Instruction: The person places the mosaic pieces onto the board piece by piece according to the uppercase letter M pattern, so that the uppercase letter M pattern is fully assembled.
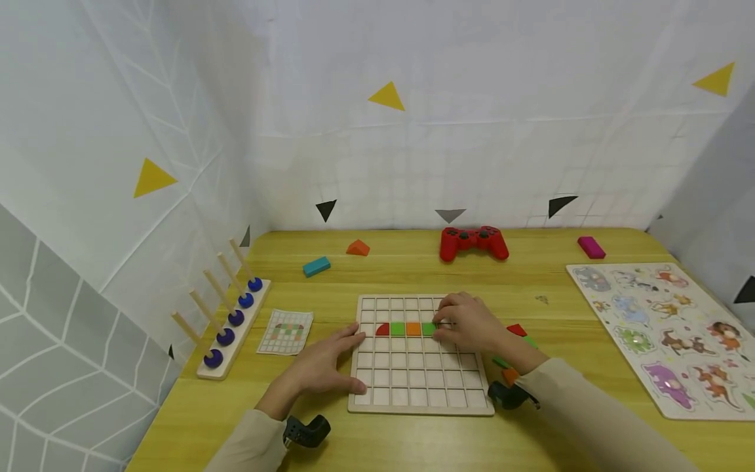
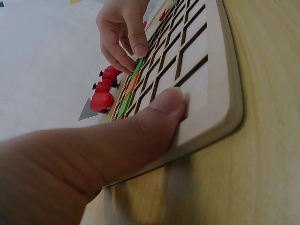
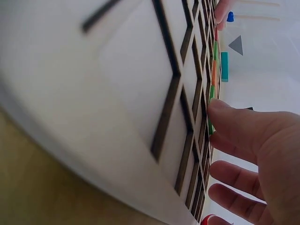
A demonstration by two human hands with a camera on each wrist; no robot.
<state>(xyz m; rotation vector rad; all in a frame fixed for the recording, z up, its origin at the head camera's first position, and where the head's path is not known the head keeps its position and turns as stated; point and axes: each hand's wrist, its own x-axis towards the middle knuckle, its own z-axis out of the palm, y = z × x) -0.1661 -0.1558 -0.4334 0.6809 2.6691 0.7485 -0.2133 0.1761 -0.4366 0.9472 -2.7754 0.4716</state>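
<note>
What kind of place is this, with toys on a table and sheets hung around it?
Probably a staged recording booth, not a playroom: white sheets with stuck-on triangles wall in a yellow wooden table, which holds a wooden grid board, an animal puzzle and a red game controller.

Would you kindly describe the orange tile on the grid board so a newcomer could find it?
On the wooden table lies a pale grid board held by both hands. One row holds coloured tiles; the orange tile sits third from the left, the only orange one, flanked by green tiles.
</note>
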